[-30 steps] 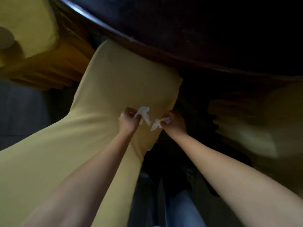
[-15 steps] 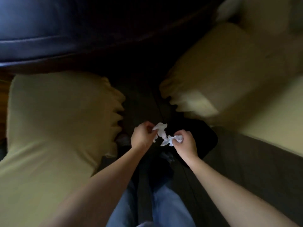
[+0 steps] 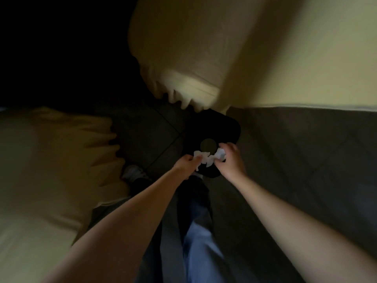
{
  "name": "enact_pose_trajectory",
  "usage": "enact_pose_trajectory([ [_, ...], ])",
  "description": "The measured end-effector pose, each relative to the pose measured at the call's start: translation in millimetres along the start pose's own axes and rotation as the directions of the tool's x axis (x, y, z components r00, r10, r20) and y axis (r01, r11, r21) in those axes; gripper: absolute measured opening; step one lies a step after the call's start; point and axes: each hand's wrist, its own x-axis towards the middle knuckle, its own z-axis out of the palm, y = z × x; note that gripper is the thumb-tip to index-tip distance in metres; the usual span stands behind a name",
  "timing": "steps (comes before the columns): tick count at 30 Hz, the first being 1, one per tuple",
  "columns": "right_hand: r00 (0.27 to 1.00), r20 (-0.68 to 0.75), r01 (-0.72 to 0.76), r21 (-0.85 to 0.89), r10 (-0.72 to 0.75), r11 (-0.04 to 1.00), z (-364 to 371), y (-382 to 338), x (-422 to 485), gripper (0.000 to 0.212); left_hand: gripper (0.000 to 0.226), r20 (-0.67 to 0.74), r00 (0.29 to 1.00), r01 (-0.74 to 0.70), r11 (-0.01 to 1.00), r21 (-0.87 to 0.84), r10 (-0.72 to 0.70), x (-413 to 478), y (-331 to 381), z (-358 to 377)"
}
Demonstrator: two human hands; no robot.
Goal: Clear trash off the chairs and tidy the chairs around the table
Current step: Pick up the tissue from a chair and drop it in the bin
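Head view: left hand [image 3: 188, 163] pinches one end of the crumpled white tissue [image 3: 207, 159], and right hand [image 3: 230, 162] has its fingers curled round the other end. The tissue sits between the hands, over a black container [image 3: 228, 127]. One yellow-covered chair [image 3: 51, 160] stands left of the left hand, another yellow-covered chair [image 3: 183, 48] beyond both hands. Jeans leg [image 3: 195, 242] below the forearms.

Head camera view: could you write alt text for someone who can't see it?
A person's left hand and right hand each grip crumpled white tissue over a black bin on the dark tiled floor. Pale yellow covers drape the left chair and the far chair; blue jeans show below.
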Motion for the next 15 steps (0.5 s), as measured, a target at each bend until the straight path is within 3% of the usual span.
enact_pose_trajectory([
  [2,0.998,0.036,-0.056,0.08,0.054,0.995,4,9,1,0.063,0.062,0.105,0.99,0.098,0.995,-0.027,-0.094,0,3,5],
  [4,0.993,0.047,-0.111,0.126,0.106,0.986,5,17,-2,0.063,0.069,0.1,0.991,0.092,0.995,-0.027,-0.089,1,2,7],
  [12,0.987,0.109,-0.136,0.153,0.12,0.979,5,32,-25,0.063,0.068,0.013,0.996,-0.086,0.974,0.211,0.085,-12,4,6],
  [15,0.991,0.093,-0.105,0.092,0.097,0.99,-1,26,-28,0.062,0.07,-0.049,0.979,-0.16,0.901,0.404,0.196,-19,6,5],
])
